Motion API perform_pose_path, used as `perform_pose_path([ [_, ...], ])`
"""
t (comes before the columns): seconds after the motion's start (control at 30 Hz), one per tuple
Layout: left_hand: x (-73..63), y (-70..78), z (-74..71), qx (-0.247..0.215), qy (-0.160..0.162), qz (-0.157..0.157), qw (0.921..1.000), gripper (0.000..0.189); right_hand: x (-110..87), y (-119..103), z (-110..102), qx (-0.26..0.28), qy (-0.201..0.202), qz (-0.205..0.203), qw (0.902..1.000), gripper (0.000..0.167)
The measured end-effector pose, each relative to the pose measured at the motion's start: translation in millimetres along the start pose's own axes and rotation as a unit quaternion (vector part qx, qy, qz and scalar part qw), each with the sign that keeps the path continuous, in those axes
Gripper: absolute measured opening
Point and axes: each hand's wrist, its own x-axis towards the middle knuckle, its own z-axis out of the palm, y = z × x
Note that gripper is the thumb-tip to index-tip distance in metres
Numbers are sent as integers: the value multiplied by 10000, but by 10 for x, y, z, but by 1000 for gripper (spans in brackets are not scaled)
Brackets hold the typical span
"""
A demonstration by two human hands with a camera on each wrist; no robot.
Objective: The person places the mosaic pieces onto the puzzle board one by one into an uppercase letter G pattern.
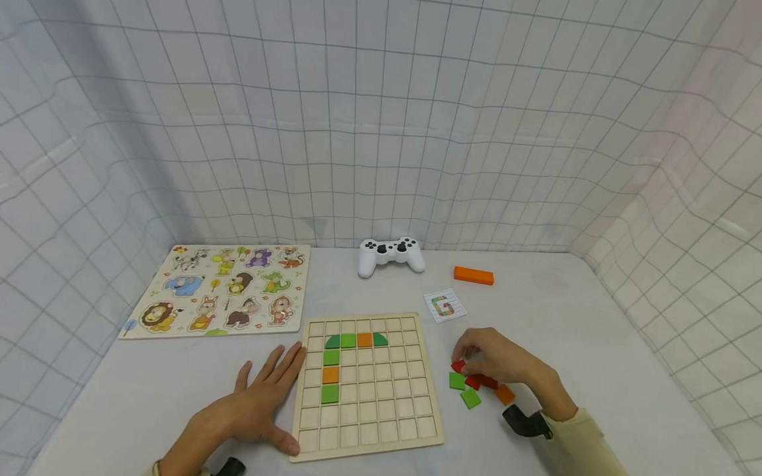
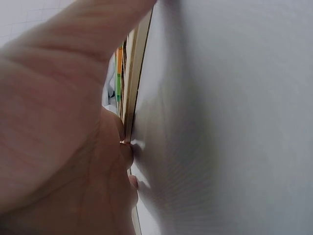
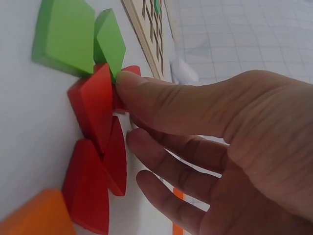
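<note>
My left hand (image 1: 253, 406) lies with fingers spread along the left side of a wooden grid board (image 1: 378, 411), fingertips and thumb touching its edge. Green and orange pieces, among them an orange square (image 1: 330, 375) and a dark green rounded piece (image 1: 333, 342), sit in its upper left cells. Right of the board, my right hand (image 1: 500, 357) pinches a red piece (image 1: 458, 365) between thumb and index finger; the thumb partly covers it in the right wrist view. Around it lie other red pieces (image 3: 93, 105), two green squares (image 1: 470, 398) and an orange piece (image 1: 505, 394).
A small card (image 1: 445, 306) with a coloured G pattern lies beyond the board's right corner. Behind are a white game controller (image 1: 391, 255) and an orange block (image 1: 473, 276). An animal puzzle board (image 1: 223, 291) lies at the back left. Gridded cloth (image 1: 381, 132) surrounds the table.
</note>
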Motion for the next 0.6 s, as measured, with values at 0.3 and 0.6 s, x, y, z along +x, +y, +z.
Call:
perform_pose_path([
  [0.3,-14,-12,18,-44,66,-31,10000,154,40,-46,-4,194,-203,-116,9995,11],
  [0.6,-31,43,-14,-78,-60,-26,9999,153,132,-129,-29,287,20,-596,9978,13],
])
